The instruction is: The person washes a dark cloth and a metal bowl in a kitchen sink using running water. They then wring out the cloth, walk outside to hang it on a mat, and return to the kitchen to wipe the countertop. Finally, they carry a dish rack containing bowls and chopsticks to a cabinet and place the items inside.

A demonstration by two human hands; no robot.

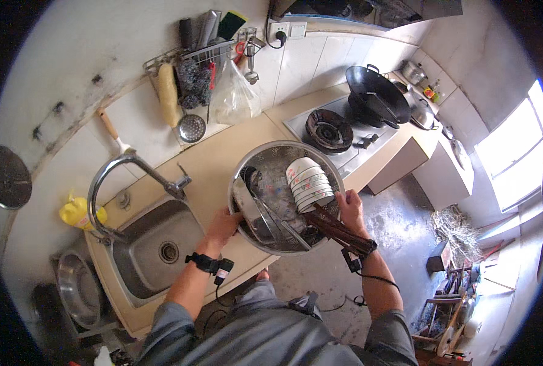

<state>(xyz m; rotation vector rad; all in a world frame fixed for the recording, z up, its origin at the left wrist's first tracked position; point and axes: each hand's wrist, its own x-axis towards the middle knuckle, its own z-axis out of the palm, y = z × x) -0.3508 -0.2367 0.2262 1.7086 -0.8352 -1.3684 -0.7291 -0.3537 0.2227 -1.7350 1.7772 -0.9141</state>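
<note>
Both of my hands grip the rim of a round stainless steel colander (286,145), my left hand (226,225) at its lower left and my right hand (352,209) at its right side. Inside it, a nested row of white flower-patterned bowls (309,185) lies on its side. Dark wooden chopsticks (340,232) stick out over the lower right rim, past my right wrist. A metal cleaver-like blade (248,201) and other metal utensils lie at the left inside. The colander is over the counter's front edge; whether it rests there I cannot tell.
A steel sink (150,247) with a curved faucet (116,160) is on the left. Right of the colander stand a gas burner (329,131) and a black wok (376,91). A wall rack (198,50) holds utensils, and a plastic bag (235,96) hangs beside them.
</note>
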